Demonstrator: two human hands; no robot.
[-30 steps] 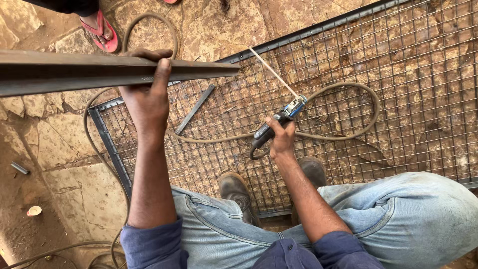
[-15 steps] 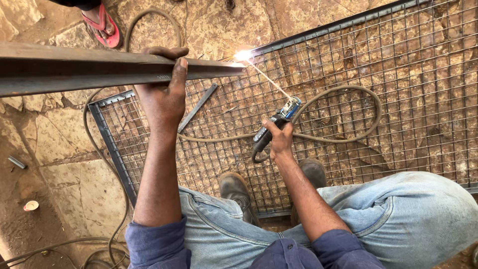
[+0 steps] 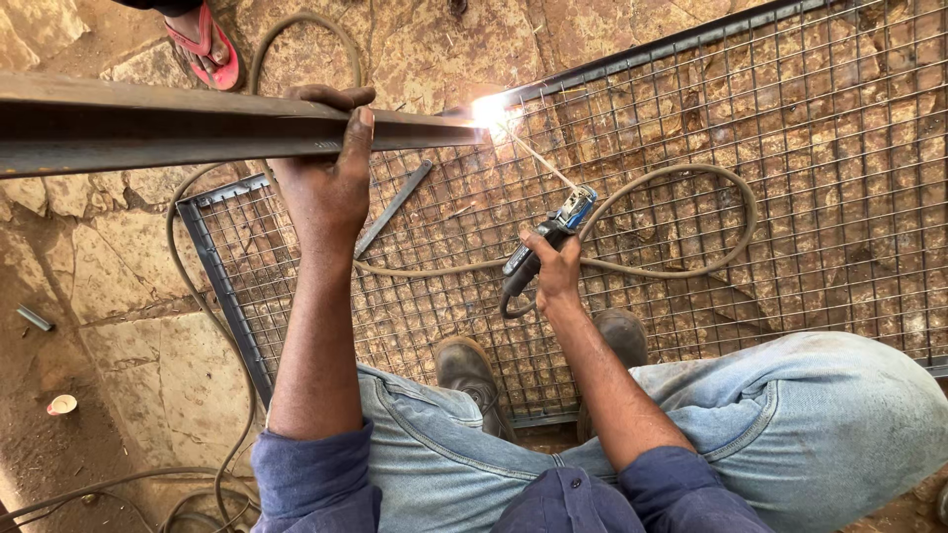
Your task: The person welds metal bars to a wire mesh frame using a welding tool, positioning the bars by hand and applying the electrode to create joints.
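A: Head view, looking down: which hand held the long bar?

B: The left hand (image 3: 331,188) was wrapped over the dark steel bar (image 3: 197,126), fingers curled across its top and thumb along the near face. The bar ran from the left edge of the scene toward the middle, above the wire mesh panel (image 3: 790,188).

A: And the right hand?

B: The right hand (image 3: 555,274) was closed around the electrode holder (image 3: 548,242), which was tilted up toward the far left. A thin welding rod (image 3: 538,158) ran from the holder to the right end of the bar, where a bright white arc (image 3: 489,109) glowed at the far frame rail of the panel.

A: Where did the cable lie?

B: A thick hose-like cable (image 3: 691,178) looped across the mesh to the right of the holder and back toward it.

A: What else was visible?

B: A short flat metal strip (image 3: 395,207) lay on the mesh just right of the left forearm. Two worn boots (image 3: 469,370) stood on the near part of the mesh, between the denim-clad knees. At the far left, another person's foot in a red sandal (image 3: 207,44) rested on the stone floor (image 3: 118,286). A small cup (image 3: 61,404) lay near the left edge.
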